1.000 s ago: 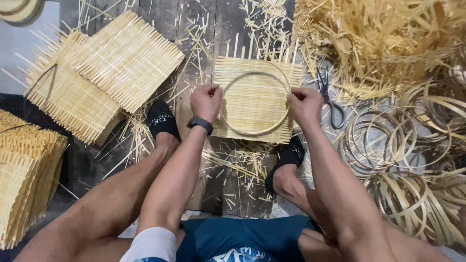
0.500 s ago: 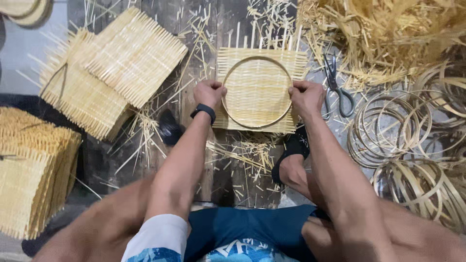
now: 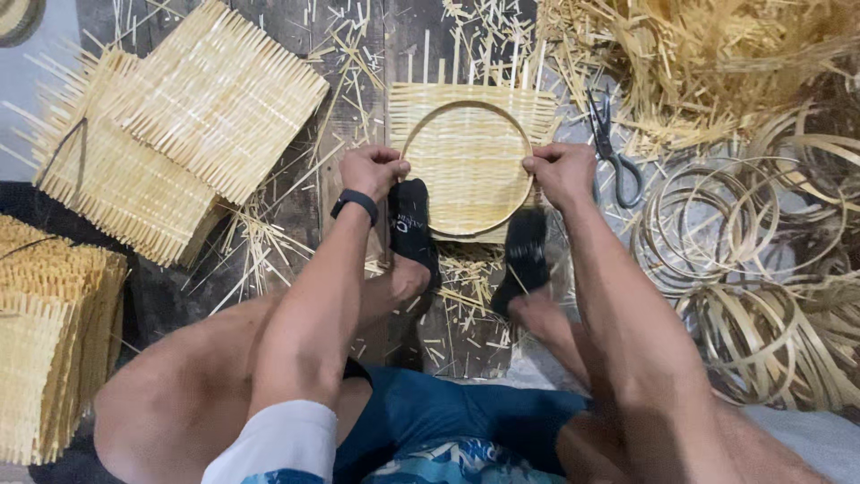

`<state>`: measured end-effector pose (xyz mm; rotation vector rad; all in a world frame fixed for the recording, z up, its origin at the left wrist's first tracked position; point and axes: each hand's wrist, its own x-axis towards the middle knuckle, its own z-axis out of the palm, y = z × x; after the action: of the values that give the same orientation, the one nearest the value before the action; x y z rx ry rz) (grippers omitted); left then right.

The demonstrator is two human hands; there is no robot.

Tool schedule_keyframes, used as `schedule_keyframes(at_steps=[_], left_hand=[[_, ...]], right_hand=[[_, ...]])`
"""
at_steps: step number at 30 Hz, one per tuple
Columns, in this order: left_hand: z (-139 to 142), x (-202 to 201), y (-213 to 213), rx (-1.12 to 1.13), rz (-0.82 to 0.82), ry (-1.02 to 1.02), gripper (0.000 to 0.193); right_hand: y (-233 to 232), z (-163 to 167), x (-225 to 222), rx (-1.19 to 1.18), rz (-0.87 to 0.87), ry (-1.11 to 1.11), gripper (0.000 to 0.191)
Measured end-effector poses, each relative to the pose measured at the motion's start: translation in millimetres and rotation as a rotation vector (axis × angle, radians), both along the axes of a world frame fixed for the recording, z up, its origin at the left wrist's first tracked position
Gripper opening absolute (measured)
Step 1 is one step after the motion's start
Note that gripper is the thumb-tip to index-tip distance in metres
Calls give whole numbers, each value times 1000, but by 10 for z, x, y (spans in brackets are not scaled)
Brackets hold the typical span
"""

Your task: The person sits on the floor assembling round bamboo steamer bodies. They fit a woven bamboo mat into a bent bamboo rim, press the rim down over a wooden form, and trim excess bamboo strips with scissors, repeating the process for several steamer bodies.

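Both black-socked feet have slid up onto near edge of square woven bamboo mat since 1 s ago, left hand & right hand fingers still pinching round bamboo hoop on it, so mat now looks pinned to the floor.

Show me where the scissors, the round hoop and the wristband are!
scissors (image 3: 612,148), head view, on the blades near the pivot.
round hoop (image 3: 466,104), head view, on its top rim.
wristband (image 3: 356,203), head view, on the black strap.
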<state>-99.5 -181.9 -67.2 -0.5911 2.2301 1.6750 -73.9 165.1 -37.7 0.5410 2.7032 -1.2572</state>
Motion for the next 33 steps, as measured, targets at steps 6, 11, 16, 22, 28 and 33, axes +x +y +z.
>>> schedule_keyframes(at_steps=[6,11,16,22,28,33], left_hand=[[197,-1,-60,108,1,-53,17],[613,-345,151,-477,-377,65,32],[405,-737,735,-369,-613,679,31],[267,-754,775,-305,-523,560,22],[233,-663,826,-360,-492,593,25],[197,-667,818,-402,-533,601,25]], right_hand=[[7,283,-167,-246,78,-75,22],[-512,854,-34,337,479,-10,78],[-1288,598,344,643,1023,147,95],[-1258,326,506,712,1037,347,92],[-1234,227,569,692,1057,276,89],[-1280,167,592,713,1068,361,86]])
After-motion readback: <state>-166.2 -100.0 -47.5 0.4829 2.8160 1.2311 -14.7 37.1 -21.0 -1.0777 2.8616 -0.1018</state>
